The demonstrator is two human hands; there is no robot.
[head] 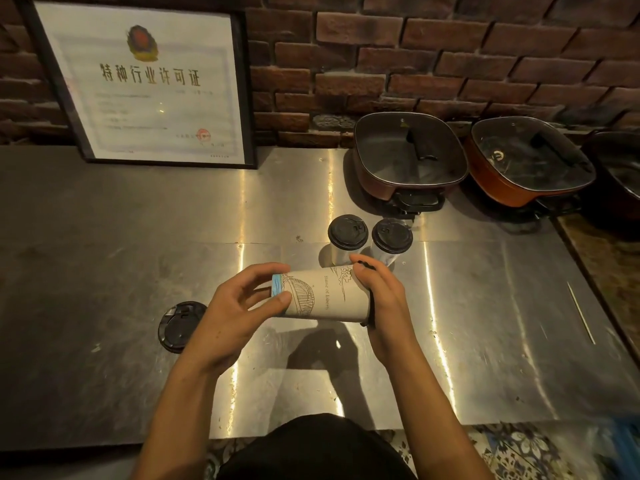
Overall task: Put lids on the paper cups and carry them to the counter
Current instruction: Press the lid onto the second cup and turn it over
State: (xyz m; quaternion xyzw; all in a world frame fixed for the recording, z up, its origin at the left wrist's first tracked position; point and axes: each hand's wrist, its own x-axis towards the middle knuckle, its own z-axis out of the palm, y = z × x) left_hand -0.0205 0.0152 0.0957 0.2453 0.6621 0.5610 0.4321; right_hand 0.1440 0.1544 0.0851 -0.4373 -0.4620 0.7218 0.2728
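Nearest the camera, two bare forearms reach out over a steel surface (104, 271). Between them a paper cup (329, 296) lies on its side in the air above the surface, printed with line drawings and a blue band at its base. The left hand (235, 313) grips the base end, thumb on the near side and fingers (266, 271) curled over the top. The right hand (384, 306) wraps the mouth end, its fingers curved over a black lid (365, 322) that seems seated on the rim, though the palm hides most of it. To the left of the left wrist a loose lid (181, 325) lies flat on the surface. Just beyond the hands stand two upright cups, side by side and capped: the left lidded cup (347, 232) and the right lidded cup (392, 235). Farther back on the right sit glass-covered electric pots (408, 157), and at the left a framed certificate (149, 84) leans against the brick wall (450, 57).
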